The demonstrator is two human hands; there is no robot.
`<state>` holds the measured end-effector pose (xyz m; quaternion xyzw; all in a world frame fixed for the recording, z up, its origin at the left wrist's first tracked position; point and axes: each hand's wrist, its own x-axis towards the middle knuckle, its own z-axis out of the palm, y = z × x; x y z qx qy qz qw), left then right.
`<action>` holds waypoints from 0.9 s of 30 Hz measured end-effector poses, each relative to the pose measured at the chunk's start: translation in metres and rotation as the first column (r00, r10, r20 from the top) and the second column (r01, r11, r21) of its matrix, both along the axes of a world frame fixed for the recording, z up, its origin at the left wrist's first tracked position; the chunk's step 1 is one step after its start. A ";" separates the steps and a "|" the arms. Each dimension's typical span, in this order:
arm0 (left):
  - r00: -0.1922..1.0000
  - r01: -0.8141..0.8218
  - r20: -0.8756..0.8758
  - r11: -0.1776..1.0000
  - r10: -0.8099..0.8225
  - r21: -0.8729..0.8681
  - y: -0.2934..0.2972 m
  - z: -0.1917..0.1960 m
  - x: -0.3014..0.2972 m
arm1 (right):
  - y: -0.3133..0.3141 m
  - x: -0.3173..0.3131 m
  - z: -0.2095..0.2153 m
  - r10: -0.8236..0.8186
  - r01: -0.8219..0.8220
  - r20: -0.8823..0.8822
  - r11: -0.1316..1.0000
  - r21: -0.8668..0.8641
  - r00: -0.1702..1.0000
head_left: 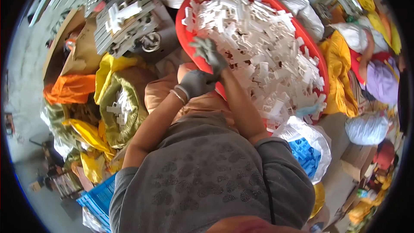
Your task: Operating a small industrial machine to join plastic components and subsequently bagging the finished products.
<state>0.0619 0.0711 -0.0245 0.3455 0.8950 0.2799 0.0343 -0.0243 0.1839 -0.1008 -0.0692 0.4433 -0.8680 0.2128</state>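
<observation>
The right hand (210,53), in a gray glove, reaches onto the white plastic pieces (267,56) in the red tub (185,39), fingers spread apart. The left hand (196,83), just below it, is curled shut, touching nothing.

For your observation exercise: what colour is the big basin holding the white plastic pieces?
Red, seen in the head view: the basin has a red rim.

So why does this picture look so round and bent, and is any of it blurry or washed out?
Head view: a fisheye lens curves everything toward a black rim. The pile of white plastic pieces in the red tub is bright and a little washed out. The gloved right hand looks smeared with motion blur; the left hand is sharper. Light is soft, without hard shadows.
</observation>
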 end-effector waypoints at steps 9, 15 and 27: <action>0.827 -0.542 0.410 0.740 0.385 0.399 -0.035 0.003 -0.034 | 0.028 0.018 0.093 0.178 -0.125 0.141 0.939 -0.319 0.974; 0.664 -0.697 0.672 0.595 0.327 0.399 -0.029 0.009 -0.052 | -0.002 0.001 0.034 0.037 -0.005 0.059 0.880 -0.475 0.998; 0.956 -0.258 -0.132 0.965 0.261 0.043 -0.002 0.027 -0.012 | -0.016 -0.005 -0.004 -0.092 0.272 0.338 0.798 -0.537 0.937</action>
